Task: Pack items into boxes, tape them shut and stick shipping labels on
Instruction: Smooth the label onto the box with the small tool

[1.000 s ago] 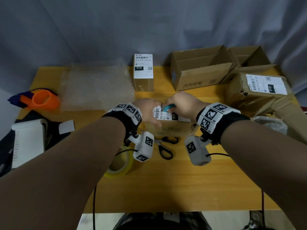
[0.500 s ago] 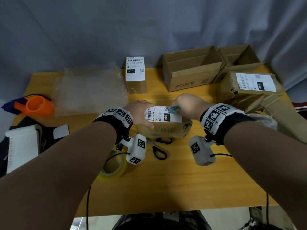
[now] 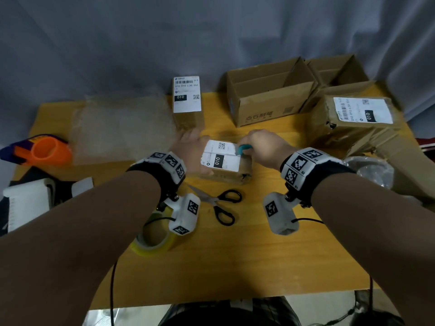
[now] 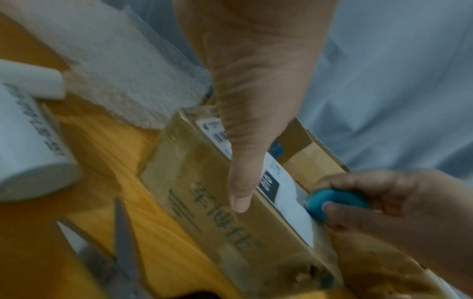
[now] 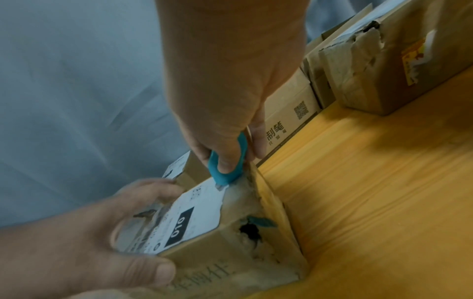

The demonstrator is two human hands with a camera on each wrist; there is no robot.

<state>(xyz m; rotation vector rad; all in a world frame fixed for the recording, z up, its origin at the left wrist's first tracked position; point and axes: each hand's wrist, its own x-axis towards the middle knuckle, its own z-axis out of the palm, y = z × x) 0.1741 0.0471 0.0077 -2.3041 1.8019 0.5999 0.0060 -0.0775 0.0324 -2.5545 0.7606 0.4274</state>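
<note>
A small taped cardboard box with a white "010" shipping label lies at the table's middle. My left hand grips its left end, thumb on the near side and fingers over the top. My right hand pinches a small teal cutter whose tip touches the label's right edge, where a line crosses the label. In the right wrist view the cutter meets the label near the box's torn corner.
Black-handled scissors and a yellow tape roll lie just in front of the box. Bubble wrap and an orange tape dispenser are left. Behind stand a labelled box, open cartons and a large labelled carton.
The box has turned under my hands, so the "010" label now reads sideways. The cutter has slid from the label's top edge to its right edge.
</note>
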